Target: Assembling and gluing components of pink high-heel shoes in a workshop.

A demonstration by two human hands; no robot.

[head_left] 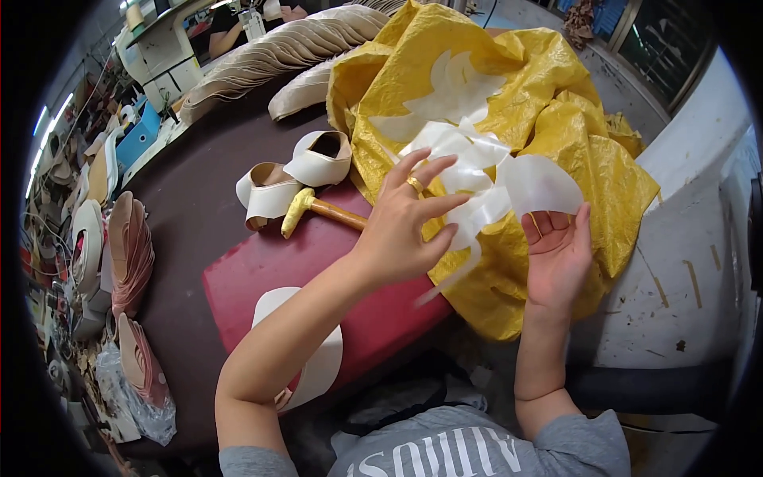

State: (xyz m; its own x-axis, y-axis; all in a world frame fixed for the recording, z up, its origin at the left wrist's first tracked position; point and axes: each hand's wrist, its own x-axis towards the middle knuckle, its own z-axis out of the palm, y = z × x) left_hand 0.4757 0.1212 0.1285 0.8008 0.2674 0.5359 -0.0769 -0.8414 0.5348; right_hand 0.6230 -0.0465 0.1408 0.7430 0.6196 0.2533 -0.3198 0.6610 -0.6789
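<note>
My right hand (559,258) holds a thin, translucent white curved piece (544,185) by its lower edge, thumb at one side and fingers behind it. My left hand (409,215) is open with fingers spread, over the near edge of a pile of similar white pieces (465,155). That pile lies in an opened yellow woven sack (556,63). Below my left fingers a blurred pale strip (453,278) hangs down. Left of this hand lies a hammer (334,213) with a yellow-wrapped head. Beneath my left forearm is a white shoe-upper piece (326,362), partly hidden.
A red board (254,278) lies on the dark brown table (179,207). Two white shoe uppers (269,195) stand near the hammer. Long rows of layered beige pieces (278,60) line the back; pink stacks (131,254) line the left edge. A sewing machine (163,52) stands beyond.
</note>
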